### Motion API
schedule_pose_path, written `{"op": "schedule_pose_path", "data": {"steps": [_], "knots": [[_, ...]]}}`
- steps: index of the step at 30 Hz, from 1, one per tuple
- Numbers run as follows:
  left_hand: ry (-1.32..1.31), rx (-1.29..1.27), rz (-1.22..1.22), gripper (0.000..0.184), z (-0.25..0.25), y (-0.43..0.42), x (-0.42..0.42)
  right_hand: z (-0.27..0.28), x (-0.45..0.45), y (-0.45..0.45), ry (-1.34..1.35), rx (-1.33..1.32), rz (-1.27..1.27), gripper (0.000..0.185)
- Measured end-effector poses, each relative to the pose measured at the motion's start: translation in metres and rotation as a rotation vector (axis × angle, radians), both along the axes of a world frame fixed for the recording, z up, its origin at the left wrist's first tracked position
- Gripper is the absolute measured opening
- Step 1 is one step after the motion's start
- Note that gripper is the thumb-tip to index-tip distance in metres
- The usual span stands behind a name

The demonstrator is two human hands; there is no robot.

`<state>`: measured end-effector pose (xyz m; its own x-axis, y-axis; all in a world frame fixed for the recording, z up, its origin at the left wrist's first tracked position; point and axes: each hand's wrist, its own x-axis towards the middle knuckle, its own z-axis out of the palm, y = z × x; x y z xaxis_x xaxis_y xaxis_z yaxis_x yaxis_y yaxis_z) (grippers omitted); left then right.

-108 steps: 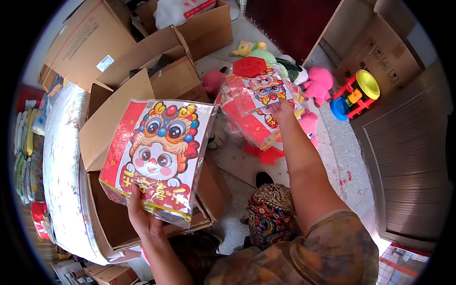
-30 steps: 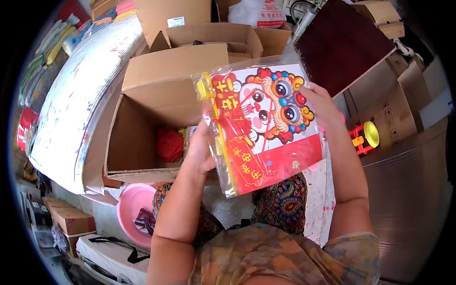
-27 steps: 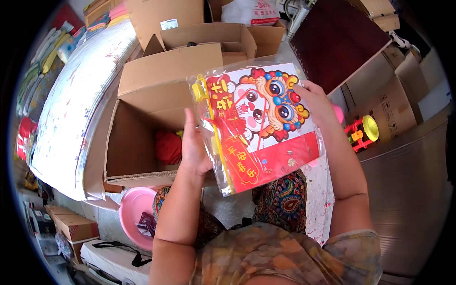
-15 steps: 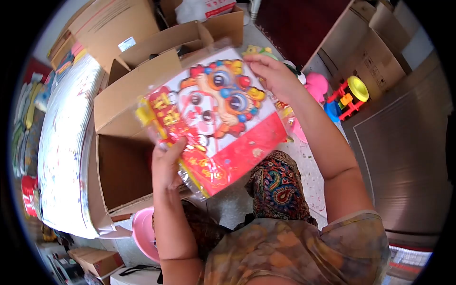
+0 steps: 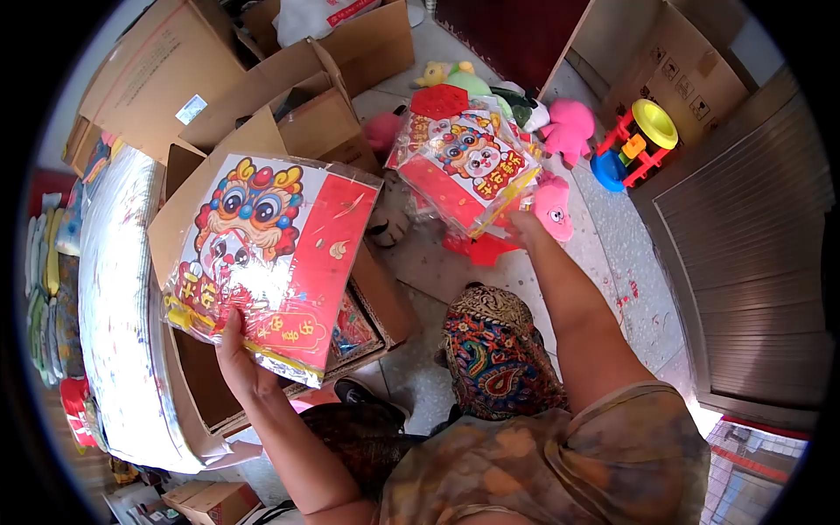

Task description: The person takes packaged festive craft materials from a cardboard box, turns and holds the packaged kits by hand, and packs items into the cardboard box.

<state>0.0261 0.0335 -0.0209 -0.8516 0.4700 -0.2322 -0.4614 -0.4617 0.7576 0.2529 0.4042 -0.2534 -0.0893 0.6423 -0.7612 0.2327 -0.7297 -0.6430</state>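
Observation:
My left hand [image 5: 242, 366] grips the lower edge of a clear plastic-wrapped packet [image 5: 337, 232], its thumb lying on the front. A colourful lion face, a white animal face and gold characters on red show through the shiny wrap, with a yellow plastic piece along one edge. The packet is tilted over an open cardboard box [image 5: 188, 372]. On the floor lies a pile of like packets [image 5: 442, 185]. My right hand [image 5: 527, 231] is at the pile's lower right edge, by the top packet; its fingertips are too unclear to tell their grip.
Plush toys, among them a pink one [image 5: 567, 131], lie behind and beside the pile. A yellow, red and blue plastic toy [image 5: 636, 147] stands further right. More cardboard boxes [image 5: 376, 57] are at the back; a brown ribbed panel [image 5: 744, 254] borders the right side.
My left hand has carried the packet left over the box, and the packet has turned. My right hand has let go of its upper corner and moved down to the pile, which now shows.

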Motion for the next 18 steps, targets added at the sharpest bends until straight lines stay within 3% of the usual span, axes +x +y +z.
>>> {"op": "schedule_pose_path", "data": {"steps": [1, 3, 7, 9, 13, 15, 18], "knots": [[0.005, -0.017, 0.009, 0.031, 0.0, 0.003, 0.002, -0.005, 0.0, -0.005, 0.001, -0.006, -0.003, 0.024], [0.016, -0.034, 0.013, 0.032, 0.0, 0.007, 0.003, -0.01, -0.002, -0.012, 0.293, -0.15, 0.079, 0.028], [0.044, -0.056, 0.032, 0.034, -0.003, 0.012, 0.005, 0.002, -0.023, -0.02, 0.264, -0.129, -0.053, 0.03], [0.047, -0.057, 0.013, 0.034, -0.002, 0.015, 0.007, 0.009, -0.03, -0.017, 0.381, -0.17, -0.246, 0.026], [0.046, -0.014, -0.031, 0.033, -0.002, 0.025, 0.013, 0.002, -0.034, 0.007, 0.461, -0.136, -0.244, 0.019], [0.039, -0.029, -0.049, 0.031, -0.002, 0.03, 0.017, 0.004, -0.023, 0.02, 0.372, 0.133, -0.103, 0.012], [0.083, -0.022, -0.048, 0.03, 0.0, 0.036, 0.024, 0.062, 0.004, 0.012, 0.287, 0.424, -0.11, 0.004]]}}
